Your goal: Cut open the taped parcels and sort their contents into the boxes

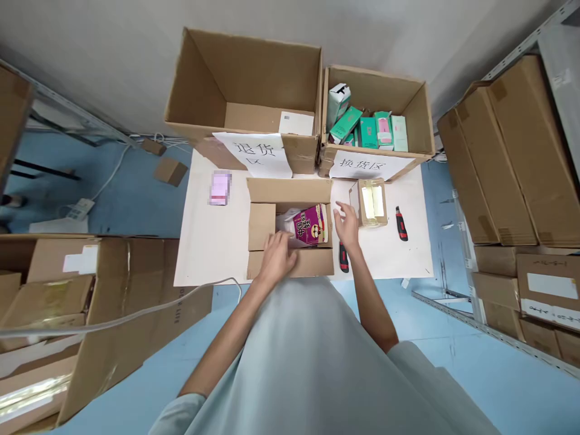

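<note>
An opened cardboard box [290, 191] with its flaps spread lies in front of me. Inside it are a purple packet [312, 225] with yellow and white print and some white wrapping [287, 229]. My left hand [277, 257] rests over the box's near left part, its fingers stretched at the edge of the opening beside the wrapping and not closed round anything. Just right of the box, my right hand [347, 223] is held with thumb and fingers apart, nothing in it. A black and red utility knife [344, 258] lies below that hand, partly beside the wrist.
Behind stand a large carton [263, 72] holding a white item and another carton [378, 75] with several green boxes, both bearing paper signs. A small taped box [374, 203], a second utility knife [401, 224] and a pink item [220, 187] lie on the white table [203, 254].
</note>
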### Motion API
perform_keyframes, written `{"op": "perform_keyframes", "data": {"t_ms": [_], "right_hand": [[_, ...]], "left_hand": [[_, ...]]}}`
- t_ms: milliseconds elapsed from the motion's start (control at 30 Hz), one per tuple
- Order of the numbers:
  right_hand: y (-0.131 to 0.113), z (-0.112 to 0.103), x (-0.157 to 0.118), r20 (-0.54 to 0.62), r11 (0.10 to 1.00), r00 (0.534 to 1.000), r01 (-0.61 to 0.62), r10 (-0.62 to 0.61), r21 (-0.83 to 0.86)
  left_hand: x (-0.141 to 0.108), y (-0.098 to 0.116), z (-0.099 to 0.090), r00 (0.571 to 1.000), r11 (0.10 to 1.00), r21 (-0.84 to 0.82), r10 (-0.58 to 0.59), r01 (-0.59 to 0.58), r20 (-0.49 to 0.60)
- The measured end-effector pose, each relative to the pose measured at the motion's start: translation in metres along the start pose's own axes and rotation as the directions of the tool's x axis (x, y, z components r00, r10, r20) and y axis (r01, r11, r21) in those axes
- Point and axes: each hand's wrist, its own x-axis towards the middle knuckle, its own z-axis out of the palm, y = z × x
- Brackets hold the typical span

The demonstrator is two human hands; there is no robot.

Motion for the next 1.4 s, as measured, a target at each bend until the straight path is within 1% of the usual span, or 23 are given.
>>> {"op": "perform_keyframes", "data": {"t_ms": [67, 133, 200, 233, 267, 333, 433, 567, 633, 700, 800, 867, 933, 1033, 1133, 1200, 1267, 1333, 1400], "right_hand": [[-0.001, -0.008, -0.038, -0.013, 0.997, 0.999, -0.042, 0.043, 0.065], [-0.003, -0.012, -0.07, -0.008, 0.991, 0.997, -0.077, 0.078, 0.106], [-0.006, -0.012, -0.093, 0.01, 0.986, 0.995, -0.096, 0.096, 0.134], [-0.007, -0.011, -0.102, 0.02, 0.984, 0.994, -0.105, 0.103, 0.141], [-0.007, -0.011, -0.108, 0.029, 0.983, 0.993, -0.114, 0.111, 0.144], [-0.007, -0.011, -0.118, 0.037, 0.981, 0.991, -0.133, 0.129, 0.139], [-0.005, -0.014, -0.124, 0.032, 0.98, 0.988, -0.155, 0.152, 0.124], [-0.009, -0.018, -0.119, 0.039, 0.981, 0.987, -0.162, 0.158, 0.106], [-0.016, -0.018, -0.11, 0.067, 0.984, 0.986, -0.159, 0.154, 0.082], [-0.028, -0.015, -0.095, 0.119, 0.984, 0.978, -0.177, 0.173, 0.028], [-0.049, 0.0, -0.067, 0.203, 0.962, 0.947, -0.218, 0.249, -0.162], [-0.064, 0.014, -0.049, 0.232, 0.916, 0.92, -0.23, 0.315, -0.33], [-0.077, 0.029, -0.036, 0.246, 0.86, 0.9, -0.216, 0.359, -0.463], [-0.093, 0.049, -0.027, 0.274, 0.82, 0.896, -0.15, 0.348, -0.553], [-0.106, 0.059, -0.03, 0.284, 0.818, 0.911, -0.092, 0.3, -0.567], [-0.113, 0.06, -0.034, 0.288, 0.823, 0.918, -0.067, 0.273, -0.565], [-0.12, 0.054, -0.038, 0.286, 0.824, 0.925, -0.049, 0.251, -0.565], [-0.126, 0.042, -0.042, 0.255, 0.842, 0.944, -0.041, 0.209, -0.538], [-0.133, 0.022, -0.047, 0.185, 0.888, 0.972, -0.044, 0.144, -0.458]], "left_hand": [[0.03, 0.025, 0.004, 0.999, 0.999, -0.02, 0.036, -0.036, -0.001], [0.058, 0.048, 0.015, 0.998, 0.998, -0.007, 0.057, -0.057, 0.031], [0.08, 0.063, 0.03, 0.996, 0.998, 0.036, 0.04, -0.043, 0.078], [0.088, 0.067, 0.038, 0.995, 0.998, 0.065, 0.017, -0.024, 0.101], [0.094, 0.069, 0.044, 0.993, 0.996, 0.09, -0.013, 0.002, 0.121], [0.1, 0.064, 0.054, 0.987, 0.992, 0.112, -0.066, 0.05, 0.149], [0.099, 0.049, 0.059, 0.983, 0.994, 0.072, -0.098, 0.087, 0.158], [0.092, 0.032, 0.053, 0.98, 0.989, -0.036, -0.134, 0.14, 0.144], [0.088, 0.028, 0.048, 0.978, 0.98, -0.097, -0.159, 0.173, 0.136], [0.082, 0.025, 0.043, 0.974, 0.968, -0.149, -0.185, 0.204, 0.13], [0.073, 0.02, 0.035, 0.968, 0.949, -0.206, -0.218, 0.24, 0.124], [0.066, 0.016, 0.032, 0.967, 0.939, -0.239, -0.223, 0.246, 0.119], [0.06, 0.011, 0.029, 0.97, 0.932, -0.272, -0.213, 0.238, 0.118], [0.052, 0.001, 0.024, 0.972, 0.922, -0.311, -0.203, 0.232, 0.122], [0.048, -0.013, 0.018, 0.966, 0.888, -0.384, -0.212, 0.254, 0.148], [0.047, -0.023, 0.013, 0.959, 0.832, -0.477, -0.235, 0.282, 0.157], [0.047, -0.033, 0.009, 0.954, 0.763, -0.575, -0.272, 0.295, 0.128], [0.049, -0.04, 0.005, 0.95, 0.725, -0.628, -0.3, 0.284, 0.083], [0.051, -0.045, 0.0, 0.951, 0.712, -0.648, -0.304, 0.269, 0.06]]}}
